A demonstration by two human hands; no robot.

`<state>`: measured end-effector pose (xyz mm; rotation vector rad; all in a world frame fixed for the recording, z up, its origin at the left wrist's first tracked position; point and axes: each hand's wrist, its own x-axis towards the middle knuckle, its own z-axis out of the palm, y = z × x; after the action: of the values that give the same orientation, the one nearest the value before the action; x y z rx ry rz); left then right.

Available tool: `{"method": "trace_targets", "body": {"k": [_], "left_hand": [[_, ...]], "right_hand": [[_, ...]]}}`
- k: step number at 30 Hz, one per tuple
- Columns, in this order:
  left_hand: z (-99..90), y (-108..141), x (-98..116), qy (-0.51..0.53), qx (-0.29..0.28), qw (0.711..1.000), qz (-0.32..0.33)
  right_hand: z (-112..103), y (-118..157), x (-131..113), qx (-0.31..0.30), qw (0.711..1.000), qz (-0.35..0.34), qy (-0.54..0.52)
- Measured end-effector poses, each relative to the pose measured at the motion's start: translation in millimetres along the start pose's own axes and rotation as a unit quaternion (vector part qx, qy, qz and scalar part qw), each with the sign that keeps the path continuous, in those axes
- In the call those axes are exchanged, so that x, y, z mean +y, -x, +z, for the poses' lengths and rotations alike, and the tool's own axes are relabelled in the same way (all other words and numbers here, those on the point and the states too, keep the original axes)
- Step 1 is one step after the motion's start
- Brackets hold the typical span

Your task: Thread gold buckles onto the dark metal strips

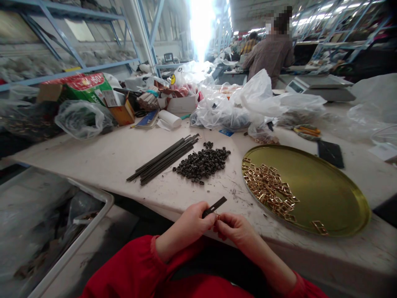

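Observation:
At the table's front edge, my left hand (196, 218) is closed on a short dark strap (218, 203) with a slot in it. My right hand (233, 227) pinches against the strap's lower end, where a bit of a gold buckle (218, 217) shows between the fingertips. Most of that buckle is hidden. Beyond my hands lies a heap of small dark loops (203, 164), with a bundle of long dark strips (166, 159) to its left. To the right, a round gold tray (328, 186) carries a pile of gold buckles (268, 186).
Clear plastic bags (229, 105) crowd the back of the table, beside a white paper roll (169, 119). A black flat item (330, 154) lies behind the tray. At left stands a white-rimmed bin (107, 203). A person (269, 56) faces away behind the table.

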<state>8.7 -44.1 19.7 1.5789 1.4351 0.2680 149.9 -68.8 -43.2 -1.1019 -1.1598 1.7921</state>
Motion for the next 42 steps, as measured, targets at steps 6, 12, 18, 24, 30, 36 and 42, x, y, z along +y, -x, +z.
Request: {"method": "trace_targets", "body": {"k": [6,12,18,24,30,36,42], "left_hand": [[-2.7,2.1,-1.3,0.004,0.000,1.000,0.013],[-1.1,4.7,-3.6,0.042,0.009,0.999,0.015],[3.9,7.7,-3.7,0.069,0.019,0.997,0.022],[6.3,13.1,-6.8,0.029,0.035,0.998,0.033],[9.3,14.6,-8.5,0.021,0.045,0.998,0.041],[12.3,15.1,-9.0,0.017,0.064,0.997,0.036],[11.4,15.8,-8.6,0.032,0.023,0.998,0.040]], "right_hand": [[0.4,-2.8,-4.8,0.031,0.998,-0.031,-0.034],[5.8,-1.5,-1.6,0.072,0.993,-0.052,-0.081],[14.4,7.0,6.7,0.144,0.983,-0.110,-0.039],[8.2,11.3,3.1,0.101,0.983,-0.131,0.077],[5.8,17.3,1.2,0.112,0.943,-0.198,0.241],[4.8,16.0,6.7,0.108,0.956,-0.179,0.206],[2.3,13.8,8.1,0.168,0.946,-0.215,0.172]]}}
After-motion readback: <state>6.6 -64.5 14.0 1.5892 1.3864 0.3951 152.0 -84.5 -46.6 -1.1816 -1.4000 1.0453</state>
